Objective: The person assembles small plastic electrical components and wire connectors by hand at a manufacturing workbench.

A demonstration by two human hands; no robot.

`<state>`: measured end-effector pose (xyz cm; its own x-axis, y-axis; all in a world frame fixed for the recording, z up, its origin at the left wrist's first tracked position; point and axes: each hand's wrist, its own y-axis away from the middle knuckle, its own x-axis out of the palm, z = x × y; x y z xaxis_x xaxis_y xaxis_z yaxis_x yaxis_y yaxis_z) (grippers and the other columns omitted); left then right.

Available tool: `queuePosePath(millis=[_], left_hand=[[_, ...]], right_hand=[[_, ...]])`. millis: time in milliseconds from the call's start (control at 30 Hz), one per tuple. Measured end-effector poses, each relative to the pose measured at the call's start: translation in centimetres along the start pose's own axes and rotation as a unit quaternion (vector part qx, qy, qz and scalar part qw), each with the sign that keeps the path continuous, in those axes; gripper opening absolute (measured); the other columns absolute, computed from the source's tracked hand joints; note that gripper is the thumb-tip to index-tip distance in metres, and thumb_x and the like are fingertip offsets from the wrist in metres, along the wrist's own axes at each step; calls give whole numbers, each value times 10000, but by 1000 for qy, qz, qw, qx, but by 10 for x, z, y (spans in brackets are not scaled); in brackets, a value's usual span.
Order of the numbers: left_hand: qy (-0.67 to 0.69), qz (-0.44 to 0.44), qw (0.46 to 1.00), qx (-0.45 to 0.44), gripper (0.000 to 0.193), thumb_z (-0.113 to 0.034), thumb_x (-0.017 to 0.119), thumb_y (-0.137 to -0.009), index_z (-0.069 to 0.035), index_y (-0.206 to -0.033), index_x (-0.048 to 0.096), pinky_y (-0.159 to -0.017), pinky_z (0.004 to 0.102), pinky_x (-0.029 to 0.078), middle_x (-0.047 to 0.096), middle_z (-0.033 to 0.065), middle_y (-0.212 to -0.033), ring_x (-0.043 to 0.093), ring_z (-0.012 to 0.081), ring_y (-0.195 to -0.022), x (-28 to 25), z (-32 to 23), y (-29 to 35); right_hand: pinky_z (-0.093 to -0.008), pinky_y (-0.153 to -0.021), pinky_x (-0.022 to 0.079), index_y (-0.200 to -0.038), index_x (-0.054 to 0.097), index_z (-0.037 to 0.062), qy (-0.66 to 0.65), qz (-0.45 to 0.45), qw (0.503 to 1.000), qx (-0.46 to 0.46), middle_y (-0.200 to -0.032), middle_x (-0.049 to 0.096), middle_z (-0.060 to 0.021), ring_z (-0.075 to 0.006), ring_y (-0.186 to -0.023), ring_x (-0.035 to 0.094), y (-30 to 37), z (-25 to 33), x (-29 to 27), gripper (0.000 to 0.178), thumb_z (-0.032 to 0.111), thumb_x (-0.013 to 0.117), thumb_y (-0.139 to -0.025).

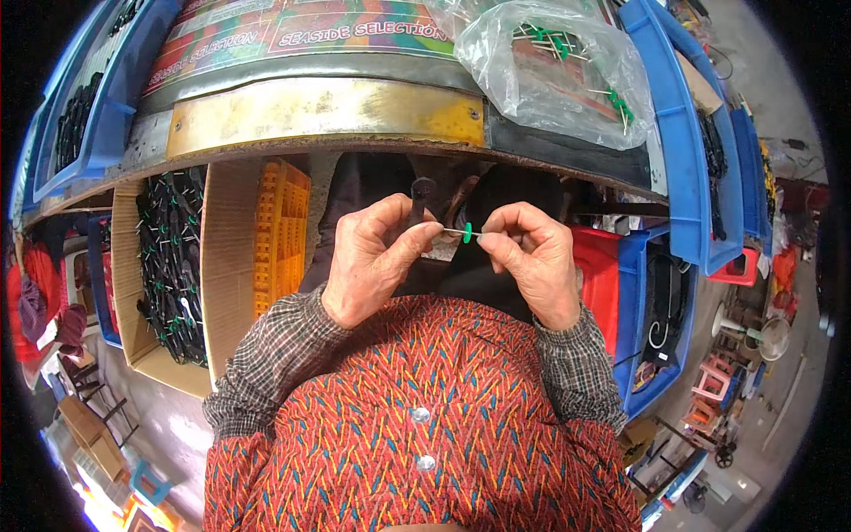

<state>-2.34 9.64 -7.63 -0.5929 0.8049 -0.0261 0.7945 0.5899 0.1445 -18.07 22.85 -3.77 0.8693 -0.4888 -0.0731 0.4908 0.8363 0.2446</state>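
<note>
Over my lap, both hands are closed in a pinch, facing each other. My left hand grips a dark plastic piece whose rounded end sticks up past the fingers. Between the two hands runs a thin metal pin with a small green disc on it. The pin's left end meets my left thumb and forefinger. My right hand pinches its right end between thumb and fingertips. Whether the pin sits inside the dark piece is hidden by my left fingers.
The workbench edge crosses just beyond my hands. On it lies a clear plastic bag with several green-and-metal pins. A cardboard box of black pieces and an orange crate stand left. Blue bins flank the right side.
</note>
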Motion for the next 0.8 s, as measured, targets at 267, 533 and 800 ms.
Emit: queuePosePath(millis=[267,533,800], left_hand=[[3,2,1000,5,113,-128,611,-905,-20,-872,614,-403,182,334,584,-13,-666,439,17,-461,2,-1,-1],[-14,4,1000,6,102,-114,610,-900,-20,-862,615,-407,184,332,586,-14,-665,439,15,-465,3,0,-2],[0,6,1000,-9,101,-120,612,-901,-25,-866,614,-410,180,334,586,-15,-669,439,14,-469,3,-1,-2]], right_hand=[[-187,-464,350,-825,608,18,64,4,998,-12,-619,512,47,-19,-518,446,1,-4,-4,153,154,658,-875],[-182,-497,388,-845,599,18,-28,23,999,11,-693,546,28,-28,-572,489,-2,-8,-8,76,60,662,-841],[-181,-570,439,-943,608,10,-64,23,998,6,-803,565,21,-37,-650,521,-5,-13,-5,177,-15,687,-787]])
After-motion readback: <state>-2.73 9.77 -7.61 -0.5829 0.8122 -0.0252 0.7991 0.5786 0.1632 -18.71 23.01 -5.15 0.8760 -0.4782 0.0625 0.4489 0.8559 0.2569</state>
